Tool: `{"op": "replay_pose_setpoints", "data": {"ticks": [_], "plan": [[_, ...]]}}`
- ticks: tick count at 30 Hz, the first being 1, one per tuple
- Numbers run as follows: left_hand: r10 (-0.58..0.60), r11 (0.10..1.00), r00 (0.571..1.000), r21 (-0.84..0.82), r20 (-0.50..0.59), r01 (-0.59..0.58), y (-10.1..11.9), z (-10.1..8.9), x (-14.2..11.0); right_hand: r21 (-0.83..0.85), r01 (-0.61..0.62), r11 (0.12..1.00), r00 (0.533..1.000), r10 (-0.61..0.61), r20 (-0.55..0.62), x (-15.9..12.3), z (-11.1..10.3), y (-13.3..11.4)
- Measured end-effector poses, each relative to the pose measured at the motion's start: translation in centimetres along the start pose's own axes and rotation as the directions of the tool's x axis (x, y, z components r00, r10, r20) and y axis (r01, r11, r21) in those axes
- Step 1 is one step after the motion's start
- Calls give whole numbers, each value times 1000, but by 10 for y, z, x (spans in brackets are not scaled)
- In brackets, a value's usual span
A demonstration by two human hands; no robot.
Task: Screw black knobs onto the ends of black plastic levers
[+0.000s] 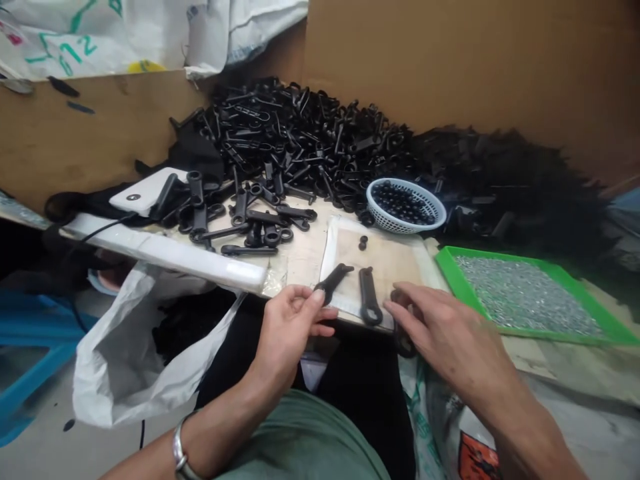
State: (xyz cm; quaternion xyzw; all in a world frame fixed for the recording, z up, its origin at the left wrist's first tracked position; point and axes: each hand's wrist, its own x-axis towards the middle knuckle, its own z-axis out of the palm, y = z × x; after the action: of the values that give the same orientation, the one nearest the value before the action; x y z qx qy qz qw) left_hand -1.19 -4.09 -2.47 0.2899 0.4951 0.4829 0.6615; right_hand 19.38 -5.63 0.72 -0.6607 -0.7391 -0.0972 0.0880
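Note:
Between the thumb and fingers of my left hand [293, 327] is a black plastic lever [334, 280], its narrow tip pointing away from me. Beside it, a second black lever [370, 297] lies on the pale work mat [345, 243], with its ringed end towards me. My right hand [445, 327] is closed at the mat's right front edge, gripping another black lever [405, 340] that is partly hidden by the fingers. Further back on the mat sit small black round knobs [363, 242].
Behind the mat stands a light blue basket [433, 223] of black knobs. A green tray [450, 270] of small metal pieces lies to the right. A large heap of black levers [300, 133] fills the back. At left are a white phone [145, 190] and an open white bag [107, 373].

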Motion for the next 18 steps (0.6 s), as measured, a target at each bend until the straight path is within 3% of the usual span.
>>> {"op": "replay_pose_setpoints", "data": {"ticks": [4, 8, 12, 18], "plan": [[-34, 997, 999, 65, 28, 32, 2, 0, 1, 100, 3, 995, 996, 6, -87, -13, -3, 9], [-118, 985, 990, 138, 77, 107, 2, 3, -1, 131, 130, 983, 984, -112, -136, -23, -3, 1], [-199, 960, 971, 224, 129, 167, 2, 7, -1, 61, 193, 979, 980, -189, -70, -22, 4, -16], [-270, 931, 951, 293, 148, 219, 7, 3, 0, 31, 135, 990, 990, -134, -41, -26, 14, -33]]}}
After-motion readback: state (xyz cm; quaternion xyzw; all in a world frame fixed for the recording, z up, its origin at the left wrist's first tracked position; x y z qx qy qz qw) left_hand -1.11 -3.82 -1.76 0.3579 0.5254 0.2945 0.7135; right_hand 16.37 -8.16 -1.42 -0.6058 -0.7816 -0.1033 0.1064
